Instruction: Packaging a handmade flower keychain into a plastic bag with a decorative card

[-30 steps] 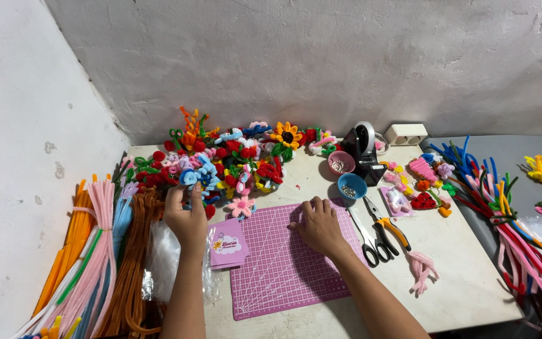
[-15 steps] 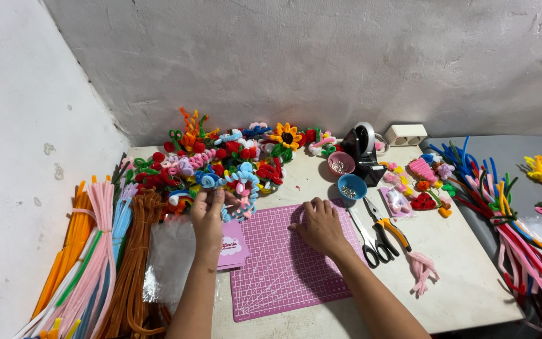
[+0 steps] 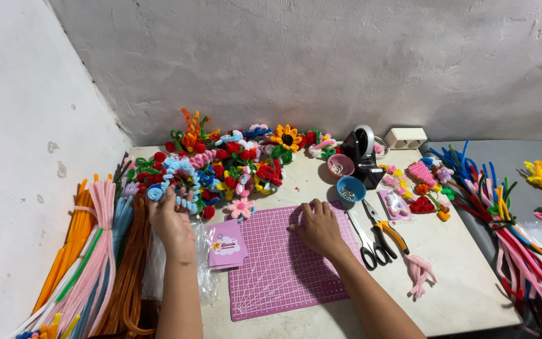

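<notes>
On the counter [image 3: 459,282], the right hand [image 3: 318,227] lies flat and open, palm down, holding nothing, on the purple mat [image 3: 283,263]. The left hand [image 3: 170,220] reaches into the near edge of the flower pile [image 3: 221,166], fingers curled at a blue flower [image 3: 180,182]; whether it grips cannot be told. Scissors [image 3: 365,242] and pliers [image 3: 387,231] lie just right of the mat. Pipe-cleaner bundles [image 3: 95,257] lie left of the left hand.

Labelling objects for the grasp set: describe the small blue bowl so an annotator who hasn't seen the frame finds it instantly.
Start at the purple cutting mat in the middle of the table, where the right hand rests on its top edge. Just beyond that hand, off the mat's top right corner, sits the blue bowl. Its neighbour nearer the wall is a pink bowl; the blue one is closer to the scissors.
</notes>
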